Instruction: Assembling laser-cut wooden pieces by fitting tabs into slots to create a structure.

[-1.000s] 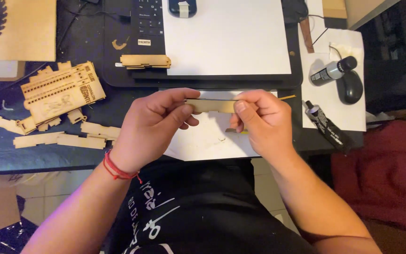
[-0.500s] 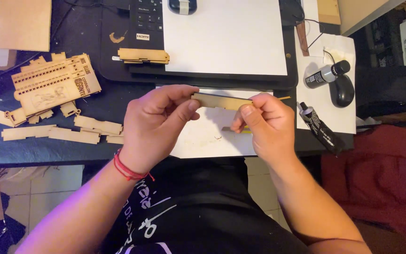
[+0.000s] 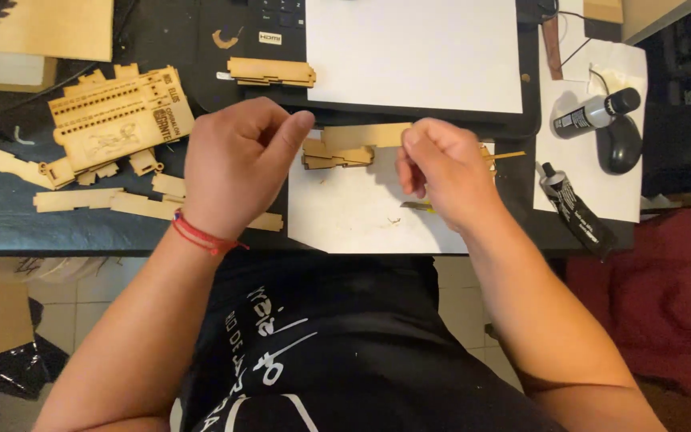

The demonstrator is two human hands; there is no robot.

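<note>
- Dark desk (image 3: 9,224) is carrying scattered laser-cut wood parts and white paper (image 3: 361,216).
- Left hand (image 3: 233,164) is hovering, fingers loosely curled, grasping nothing.
- Right hand (image 3: 441,172) is hovering likewise.
- Wooden strip assembly (image 3: 353,144) is lying on the paper between them; re-gripping both ends looks needed next.

The person wears a black T-shirt (image 3: 321,344) with a white printed design across the chest and a few small pale specks on the cloth. Both forearms are bare. A thin red cord bracelet (image 3: 201,234) of several strands circles the wrist of the left hand (image 3: 237,164).
</note>
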